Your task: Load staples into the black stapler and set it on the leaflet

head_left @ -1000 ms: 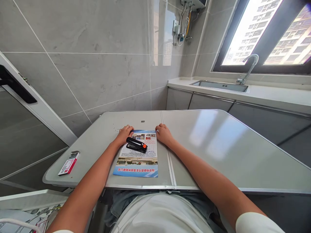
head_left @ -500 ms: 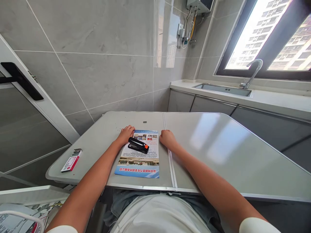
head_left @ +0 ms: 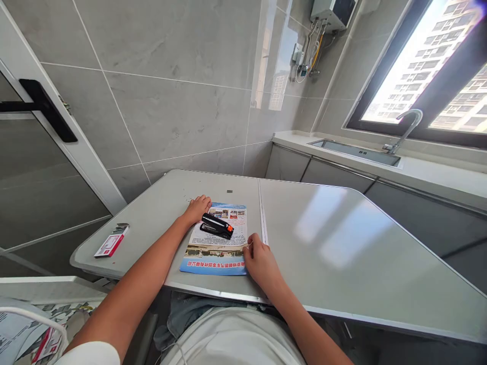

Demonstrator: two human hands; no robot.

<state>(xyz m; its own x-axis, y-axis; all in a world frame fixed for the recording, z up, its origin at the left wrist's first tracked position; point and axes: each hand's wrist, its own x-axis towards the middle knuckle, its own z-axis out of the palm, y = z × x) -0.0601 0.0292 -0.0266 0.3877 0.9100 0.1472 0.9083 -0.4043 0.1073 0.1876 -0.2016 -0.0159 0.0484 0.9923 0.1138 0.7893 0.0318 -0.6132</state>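
Note:
A printed flyer [head_left: 220,266] with photos, text and a blue band lies flat on the table. On top of it rests a black stapler [head_left: 216,226] with an orange tip, tilted across the page. My left hand [head_left: 198,209] lies at the flyer's upper left edge, fingers stretched out, close to the stapler's back end. At the lower right edge of the flyer, my right hand [head_left: 261,258] has its thumb and fingers closed on the paper's border; the fingertips are partly hidden.
A red and white box [head_left: 111,244] lies at the table's left end. The pale folding table [head_left: 342,253] has a metal seam beside my right hand. A small grey piece [head_left: 229,191] lies near the back. A counter with a sink [head_left: 357,152] stands behind at right.
My right hand has come down along the flyer's right edge, from the upper corner to the lower part. My left hand and the stapler stay put. The view has tilted slightly.

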